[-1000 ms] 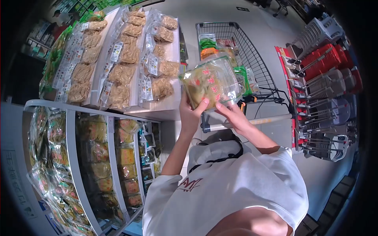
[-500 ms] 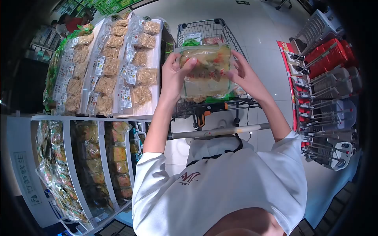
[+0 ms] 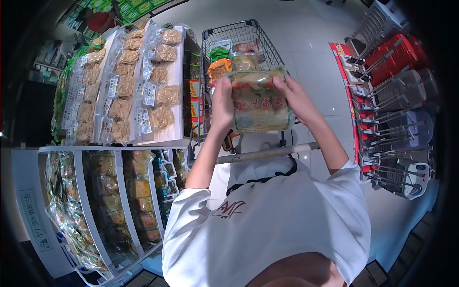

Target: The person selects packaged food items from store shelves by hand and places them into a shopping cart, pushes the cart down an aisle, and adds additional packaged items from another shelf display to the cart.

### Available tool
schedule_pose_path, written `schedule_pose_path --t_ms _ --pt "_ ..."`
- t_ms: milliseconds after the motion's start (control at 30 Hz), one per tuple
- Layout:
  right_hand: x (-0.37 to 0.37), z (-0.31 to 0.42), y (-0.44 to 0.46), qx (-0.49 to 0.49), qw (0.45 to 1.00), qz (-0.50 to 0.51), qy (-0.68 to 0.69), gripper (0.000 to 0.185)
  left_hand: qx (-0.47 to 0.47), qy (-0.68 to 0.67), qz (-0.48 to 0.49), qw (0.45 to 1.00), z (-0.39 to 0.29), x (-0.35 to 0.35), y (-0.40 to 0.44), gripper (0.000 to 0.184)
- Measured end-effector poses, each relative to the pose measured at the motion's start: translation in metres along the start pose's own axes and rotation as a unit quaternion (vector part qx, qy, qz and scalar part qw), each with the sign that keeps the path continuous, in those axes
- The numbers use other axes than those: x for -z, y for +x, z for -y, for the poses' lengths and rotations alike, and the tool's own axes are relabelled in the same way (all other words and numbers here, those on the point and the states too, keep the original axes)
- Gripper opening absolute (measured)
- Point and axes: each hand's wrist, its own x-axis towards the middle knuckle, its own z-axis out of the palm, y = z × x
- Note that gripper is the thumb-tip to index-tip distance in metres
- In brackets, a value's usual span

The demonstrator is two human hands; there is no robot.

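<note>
A clear plastic packet of pickled vegetables (image 3: 262, 115), with red lettering on its front, is held up between my two hands. My left hand (image 3: 223, 103) grips its left edge. At the top right corner, my right hand (image 3: 292, 98) has its thumb on the front, with its other fingers partly hidden behind. The packet is over the near end of a wire shopping cart (image 3: 273, 40). Inside the cart lie a green-and-white packet (image 3: 220, 49), an orange packet (image 3: 219, 68), a similar pickle packet (image 3: 245, 62) and a pinkish packet (image 3: 246, 47).
A shelf to the left carries rows of bagged tan dried food (image 3: 125, 86). Below it, a slanted rack (image 3: 122, 186) holds several packets. Stools, including red ones (image 3: 392, 57), line the right side. The cart handle (image 3: 267, 154) crosses before my waist. A person in red (image 3: 99, 21) stands far left.
The packet has come slightly down and to the right in view, with its lettering now clearer. The cart appears further left, and the orange packet inside has come into sight.
</note>
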Motion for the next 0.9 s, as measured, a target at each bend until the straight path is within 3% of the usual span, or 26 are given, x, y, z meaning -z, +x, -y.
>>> schedule_pose_path --t_ms 67,367,467,567,667,767,867,900 --pt "0.004 -0.004 -0.004 0.002 1.000 0.007 0.007 0.054 0.035 -0.056 -0.003 0.998 0.005 -0.005 -0.004 0.046" --pt "-0.004 -0.009 -0.005 0.009 0.999 0.011 0.034 0.050 0.056 -0.054 0.004 0.997 0.000 0.003 -0.008 0.041" --pt "-0.011 -0.012 -0.003 0.019 0.999 -0.005 0.038 0.046 0.019 0.059 -0.030 0.998 0.016 0.016 -0.006 0.037" --pt "-0.016 -0.008 -0.002 0.034 0.998 -0.041 -0.018 0.042 -0.113 0.190 -0.137 0.966 -0.003 0.007 -0.040 0.046" --pt "-0.025 -0.006 -0.007 0.052 0.992 -0.077 -0.087 0.039 -0.137 0.149 -0.037 0.979 -0.011 -0.016 -0.074 0.066" --pt "-0.066 -0.006 -0.024 0.124 0.983 -0.074 -0.114 0.038 -0.091 -0.008 -0.024 0.996 -0.015 -0.029 -0.061 0.068" --pt "-0.073 -0.012 -0.038 0.261 0.900 -0.021 -0.348 0.047 0.067 -0.274 -0.001 0.960 -0.017 -0.005 -0.042 0.062" --pt "-0.069 -0.011 -0.037 0.285 0.875 -0.011 -0.390 0.049 0.111 -0.283 -0.006 0.953 -0.010 0.006 -0.035 0.055"
